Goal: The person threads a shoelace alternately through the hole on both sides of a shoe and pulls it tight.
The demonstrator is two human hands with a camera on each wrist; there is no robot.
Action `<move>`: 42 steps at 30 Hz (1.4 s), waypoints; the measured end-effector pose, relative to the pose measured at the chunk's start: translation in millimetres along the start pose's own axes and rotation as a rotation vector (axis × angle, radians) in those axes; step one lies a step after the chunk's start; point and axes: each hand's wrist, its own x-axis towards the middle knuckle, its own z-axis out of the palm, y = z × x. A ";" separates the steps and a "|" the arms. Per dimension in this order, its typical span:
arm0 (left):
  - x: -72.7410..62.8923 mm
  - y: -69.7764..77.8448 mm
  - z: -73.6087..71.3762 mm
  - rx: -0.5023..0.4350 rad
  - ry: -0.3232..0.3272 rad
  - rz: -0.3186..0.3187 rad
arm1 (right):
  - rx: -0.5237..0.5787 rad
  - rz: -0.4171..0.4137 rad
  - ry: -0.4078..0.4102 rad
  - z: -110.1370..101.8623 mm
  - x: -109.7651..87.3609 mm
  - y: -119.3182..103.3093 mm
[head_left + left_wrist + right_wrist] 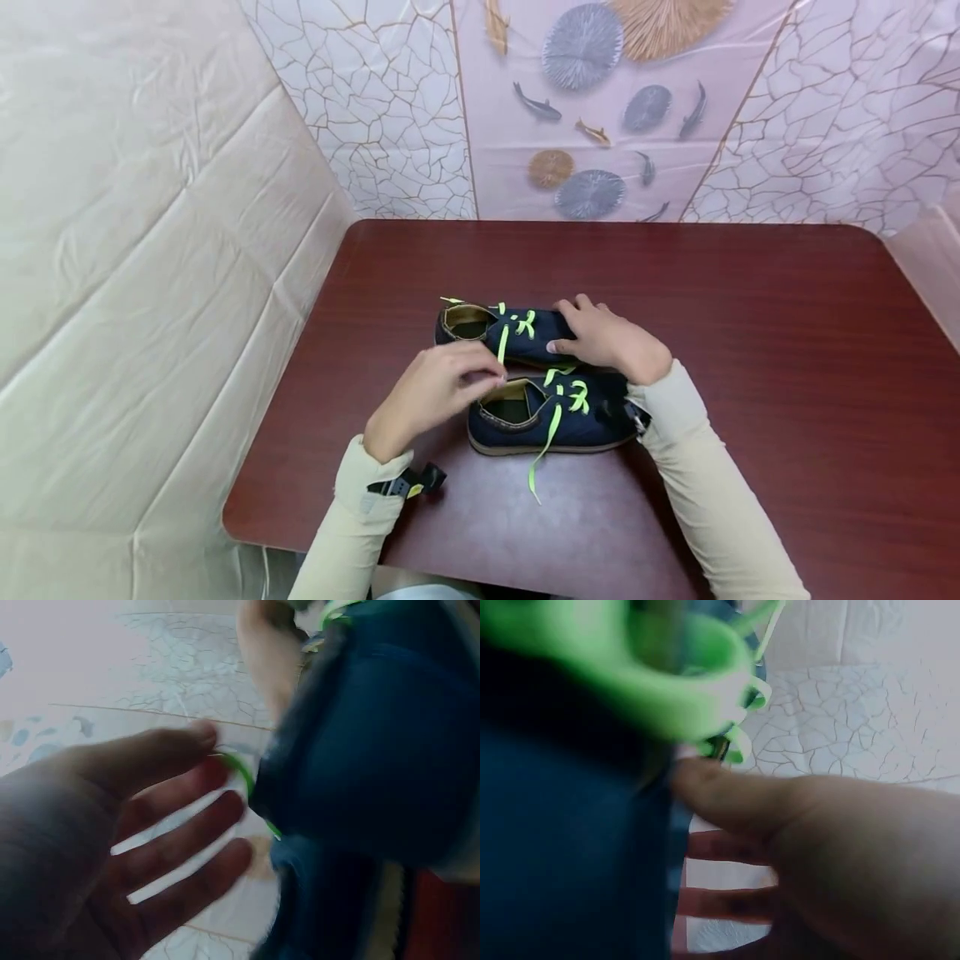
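Two navy shoes with neon yellow-green laces sit side by side in the head view, toes to the right. My left hand (438,387) hovers over the heel opening of the near shoe (592,429). In the left wrist view its thumb and forefinger pinch a shoelace (241,771), while the other fingers are spread. This lace seems to run from the far shoe (517,343). My right hand (611,333) holds the far shoe's toe, with the thumb on the near side and fingers across the far side. A loose lace (551,433) hangs over the near shoe's side onto the table.
The shoes rest on a dark red-brown table (787,350) with rounded corners. A pale quilted covering (187,275) rises along the left, and a patterned backdrop (397,108) stands behind the table. A strapped wrist camera (420,482) sits on the left forearm.
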 end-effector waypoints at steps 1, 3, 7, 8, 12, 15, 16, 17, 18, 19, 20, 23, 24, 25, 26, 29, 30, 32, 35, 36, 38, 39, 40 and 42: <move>-5.6 0.1 0.6 0.039 -0.053 -0.009 | -0.001 -0.001 0.035 3.1 -7.4 1.9; -16.3 -0.5 2.6 0.073 -0.120 -0.034 | 0.017 -0.025 0.097 9.6 -24.8 6.9; -34.7 -0.4 8.7 0.078 -0.138 -0.107 | 0.117 -0.115 0.143 23.9 -63.0 17.2; -38.7 0.1 10.7 0.077 -0.142 -0.132 | 0.143 -0.123 0.133 28.0 -71.4 19.3; -51.2 3.8 18.1 0.092 -0.163 -0.211 | 0.189 -0.100 0.088 43.0 -93.8 24.0; -55.6 6.0 21.2 0.092 -0.163 -0.247 | 0.178 -0.092 0.097 48.7 -98.0 24.4; -56.3 6.4 21.6 0.092 -0.157 -0.253 | 0.171 -0.095 0.106 49.4 -98.0 24.3; -56.6 6.6 21.9 0.093 -0.151 -0.255 | 0.166 -0.099 0.115 49.6 -97.6 23.7; -56.9 6.6 21.6 0.095 -0.147 -0.259 | 0.161 -0.107 0.126 49.7 -96.9 23.1; -57.2 6.5 21.1 0.098 -0.144 -0.265 | 0.153 -0.118 0.138 49.9 -96.2 22.4; -57.7 6.3 20.3 0.100 -0.137 -0.272 | 0.149 -0.127 0.147 50.2 -95.0 21.5; -59.5 5.1 16.5 0.095 -0.110 -0.300 | 0.149 -0.147 0.187 52.0 -91.5 16.5; -60.0 4.3 15.0 0.092 -0.101 -0.311 | 0.150 -0.149 0.202 53.1 -90.4 14.6; -60.3 3.6 13.8 0.089 -0.090 -0.319 | 0.147 -0.148 0.217 54.1 -89.6 12.4; -60.3 3.0 12.6 0.084 -0.079 -0.325 | 0.143 -0.147 0.234 55.3 -88.9 10.3; -59.8 1.9 11.4 0.102 -0.055 -0.332 | 0.121 -0.134 0.295 58.5 -88.2 4.5; -59.4 2.0 12.0 0.120 -0.048 -0.328 | 0.113 -0.126 0.311 59.7 -88.1 3.1; -58.7 3.8 14.1 0.158 -0.027 -0.311 | 0.097 -0.113 0.341 61.5 -87.7 1.0; -56.0 8.5 22.0 0.222 0.016 -0.265 | 0.094 -0.084 0.358 64.4 -86.2 -0.4; -54.6 10.5 25.8 0.242 0.035 -0.246 | 0.100 -0.072 0.359 65.4 -85.5 -0.6; -50.9 15.1 34.0 0.274 0.071 -0.216 | 0.123 -0.050 0.352 67.9 -83.5 -0.9; -48.9 17.4 38.4 0.290 0.084 -0.209 | 0.137 -0.040 0.345 69.3 -82.5 -0.9; -46.8 19.6 42.6 0.306 0.095 -0.205 | 0.150 -0.029 0.336 70.6 -81.7 -1.1; -41.9 23.3 50.1 0.324 0.101 -0.205 | 0.171 -0.011 0.318 73.3 -80.0 -0.9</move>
